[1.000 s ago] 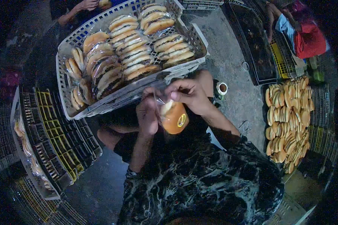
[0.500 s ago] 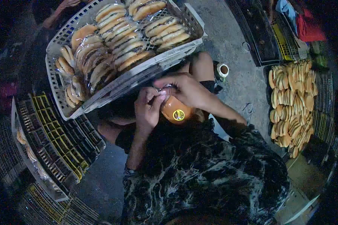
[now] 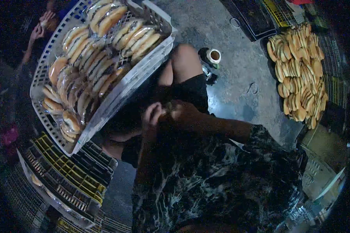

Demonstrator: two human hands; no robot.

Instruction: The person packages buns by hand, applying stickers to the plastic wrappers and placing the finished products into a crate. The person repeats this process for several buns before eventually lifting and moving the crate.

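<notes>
My left hand (image 3: 153, 113) and my right hand (image 3: 179, 110) are pressed together close to my chest, fingers curled, in deep shadow over my lap. The bagged bun between them is almost wholly hidden by the fingers and the dark. My bare knee (image 3: 182, 62) rises just beyond the hands. A white plastic crate (image 3: 118, 95) tilts right in front of my left hand; several bagged filled buns (image 3: 105, 42) lie in it.
A pile of several unwrapped buns (image 3: 299, 73) lies on a tray at the right. A small roll or cup (image 3: 214, 55) stands on the concrete floor by my knee. Black and yellow crates (image 3: 66, 171) are stacked at lower left. Another person's hand (image 3: 41, 25) shows at upper left.
My view has swung down and left. Both hands have drawn in toward my chest, and the orange bun with its round label has dropped out of sight.
</notes>
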